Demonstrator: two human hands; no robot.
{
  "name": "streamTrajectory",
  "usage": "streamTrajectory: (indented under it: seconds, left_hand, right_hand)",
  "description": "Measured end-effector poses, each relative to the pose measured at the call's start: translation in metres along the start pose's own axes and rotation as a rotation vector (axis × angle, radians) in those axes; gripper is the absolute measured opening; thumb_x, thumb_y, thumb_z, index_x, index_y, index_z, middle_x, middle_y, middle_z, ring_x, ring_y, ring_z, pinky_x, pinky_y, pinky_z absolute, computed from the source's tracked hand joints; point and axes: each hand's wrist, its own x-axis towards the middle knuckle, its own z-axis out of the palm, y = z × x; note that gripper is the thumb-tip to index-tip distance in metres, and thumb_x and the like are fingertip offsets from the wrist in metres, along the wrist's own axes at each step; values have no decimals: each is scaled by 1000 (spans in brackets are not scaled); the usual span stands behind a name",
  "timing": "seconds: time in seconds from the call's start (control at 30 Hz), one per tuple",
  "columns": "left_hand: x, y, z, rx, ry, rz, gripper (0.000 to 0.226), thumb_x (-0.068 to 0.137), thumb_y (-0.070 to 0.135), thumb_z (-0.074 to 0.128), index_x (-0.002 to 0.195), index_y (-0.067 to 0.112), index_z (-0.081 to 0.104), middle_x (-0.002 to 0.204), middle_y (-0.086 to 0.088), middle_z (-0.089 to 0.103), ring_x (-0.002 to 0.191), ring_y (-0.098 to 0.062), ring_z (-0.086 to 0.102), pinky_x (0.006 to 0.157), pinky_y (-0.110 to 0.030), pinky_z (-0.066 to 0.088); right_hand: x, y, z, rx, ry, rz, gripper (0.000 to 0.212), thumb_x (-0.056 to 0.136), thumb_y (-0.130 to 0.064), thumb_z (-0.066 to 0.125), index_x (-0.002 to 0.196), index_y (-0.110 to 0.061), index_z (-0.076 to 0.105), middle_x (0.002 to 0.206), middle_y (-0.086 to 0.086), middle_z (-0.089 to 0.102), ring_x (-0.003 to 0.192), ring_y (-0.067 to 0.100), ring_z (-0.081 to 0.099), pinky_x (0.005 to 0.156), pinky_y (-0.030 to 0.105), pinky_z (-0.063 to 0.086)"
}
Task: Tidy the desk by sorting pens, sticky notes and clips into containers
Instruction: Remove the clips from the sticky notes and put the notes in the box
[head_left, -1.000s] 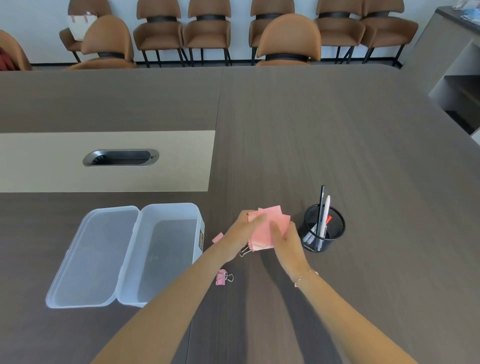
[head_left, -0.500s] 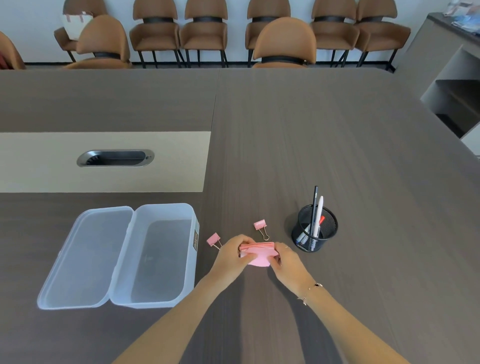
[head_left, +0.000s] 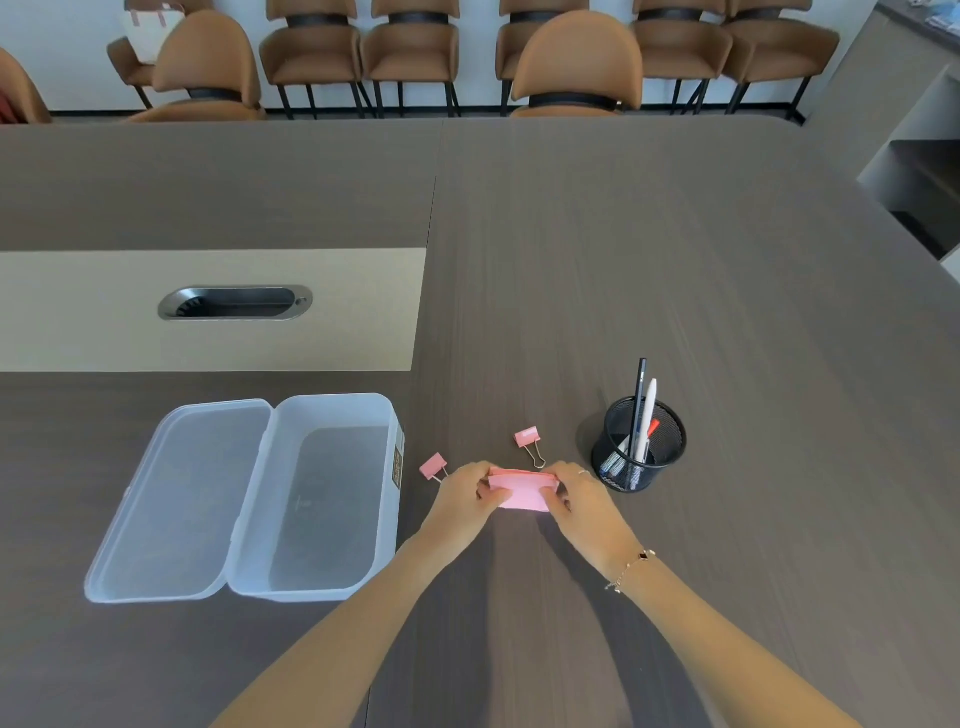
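Note:
A stack of pink sticky notes (head_left: 519, 491) is pinched from both sides, my left hand (head_left: 465, 493) on its left edge and my right hand (head_left: 584, 499) on its right edge, low over the table. Two pink binder clips lie on the table, one (head_left: 527, 439) just beyond the notes and one (head_left: 434, 465) beside my left hand. A clear plastic box (head_left: 332, 499) stands open to the left, its lid (head_left: 182, 499) folded flat. A black mesh cup (head_left: 639, 449) to the right holds several pens (head_left: 641, 410).
The dark wooden table (head_left: 675, 270) has a beige inset with a metal cable slot (head_left: 235, 302) at the left. Brown chairs (head_left: 574, 62) line the far edge. A grey cabinet (head_left: 914, 145) stands at the far right.
The loose fan of pink notes has been squared into a neat stack and brought closer to me, down towards the table. The two binder clips it hid are now in view.

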Motion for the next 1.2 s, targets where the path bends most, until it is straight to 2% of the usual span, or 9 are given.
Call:
streamTrajectory:
  seconds: [0.13,0.27,0.43,0.53,0.63,0.73,0.87,1.07,1.2]
  left_hand:
    - [-3,-2,5,2,43,-18,24,92,16,56,113,6,63,109,-9,68,90,-13,57,74,-15,43]
    - [-5,-5,9,30,40,-21,27,93,17,55,117,6,62,115,-10,68,99,-18,62,70,-4,39]
    - [1,6,11,33,152,-57,25,94,11,52,117,6,61,115,-10,67,107,-24,62,87,-26,47]
    - [0,5,9,23,114,-54,25,94,10,53,118,7,61,117,-11,67,108,-23,61,90,-26,47]
    - [-4,6,3,17,86,-33,27,95,10,50,120,8,60,111,-9,68,107,-23,61,86,-18,44]
    - [-9,17,-24,-48,141,-18,22,93,9,50,112,6,61,89,0,61,88,-21,58,65,-5,39]
    - [-9,28,-92,-228,231,-89,16,91,15,57,106,14,60,90,3,64,77,-17,59,61,-12,48]
    - [-18,7,-189,-182,267,-284,41,76,30,62,110,9,63,104,-11,68,90,-27,62,81,-33,49]
    - [-21,-26,-199,-114,269,-396,15,86,11,52,98,13,61,92,-7,62,84,-24,56,61,-26,43]
  right_hand:
    - [1,-1,-2,24,-9,19,16,94,-13,49,106,-7,60,95,11,64,87,26,63,77,29,49]
    - [3,2,1,64,-30,69,12,93,-10,50,100,-5,59,93,13,65,84,27,63,76,32,51]
    - [9,-5,3,239,44,165,11,94,-7,47,96,-4,58,93,14,66,88,27,61,79,33,50]
    - [7,-5,10,255,15,176,12,96,-7,44,96,-6,57,96,15,64,89,29,60,78,31,50]
    - [3,-13,13,308,16,206,13,96,-6,43,92,-11,55,95,18,64,90,32,62,78,33,52]
    - [10,-36,0,374,84,181,12,94,-7,49,91,-18,53,84,10,65,82,28,65,73,32,54]
    - [35,-95,-18,491,86,156,13,89,-8,54,100,-15,53,85,11,66,67,21,63,52,15,54]
    - [62,-189,11,453,-32,100,24,88,-2,49,111,-6,52,96,15,69,66,18,64,40,10,48]
    - [70,-216,51,345,-188,167,40,86,2,41,126,0,43,105,15,59,85,23,53,61,24,43]
